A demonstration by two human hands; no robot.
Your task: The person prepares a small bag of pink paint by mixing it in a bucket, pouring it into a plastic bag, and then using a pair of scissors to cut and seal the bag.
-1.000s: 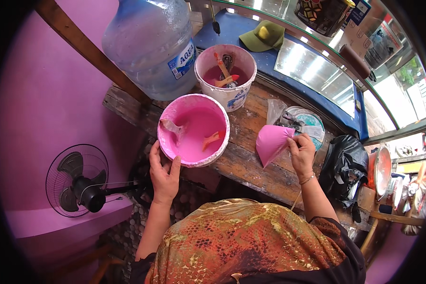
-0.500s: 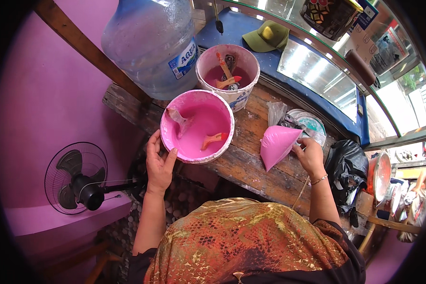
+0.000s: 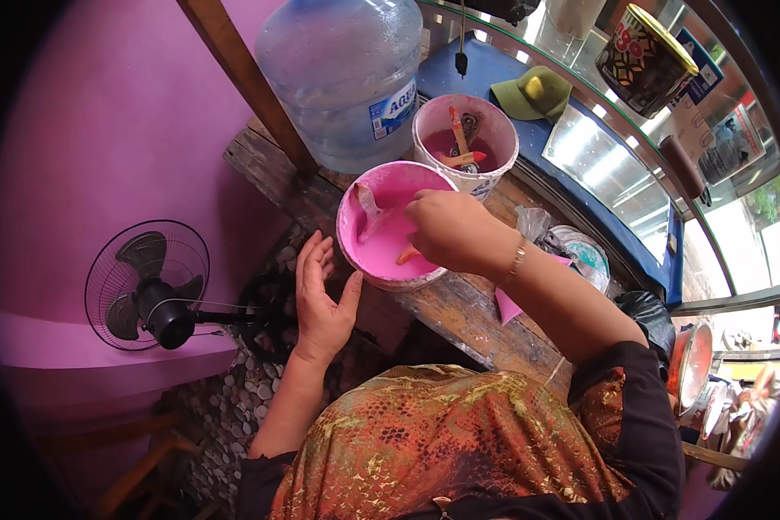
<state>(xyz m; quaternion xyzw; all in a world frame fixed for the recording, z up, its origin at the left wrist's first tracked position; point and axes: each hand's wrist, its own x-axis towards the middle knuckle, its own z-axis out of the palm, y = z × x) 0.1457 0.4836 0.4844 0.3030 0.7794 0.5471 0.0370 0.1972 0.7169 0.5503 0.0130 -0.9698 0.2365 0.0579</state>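
A round bucket (image 3: pixel 349 253) of pink paint (image 3: pixel 385 258) stands near the table's edge. Over its right side, my right hand (image 3: pixel 453 227) is closed, its fingers curled down towards the paint; what they grip is hidden. Just below these fingers, part of an orange brush (image 3: pixel 407 254) shows. A pale, translucent plastic piece (image 3: pixel 369 211) leans inside the bucket's left wall. To the left of the bucket, my left hand (image 3: pixel 324 299) is open, fingers spread, close to the rim. Beneath my right forearm, a filled pink plastic bag (image 3: pixel 507 307) lies partly covered on the table.
Behind stands a second bucket (image 3: pixel 424 132) with brushes (image 3: pixel 464 159) in dark pink liquid, beside a large water jug (image 3: pixel 338 82). A paint-stained lid (image 3: pixel 592 255) and black bag (image 3: pixel 650 318) are to the right. A fan (image 3: pixel 150 290) is at left.
My right hand has left the pink bag and come leftward over the paint bucket. My left hand has moved slightly off the bucket's rim. The whole view has shifted.
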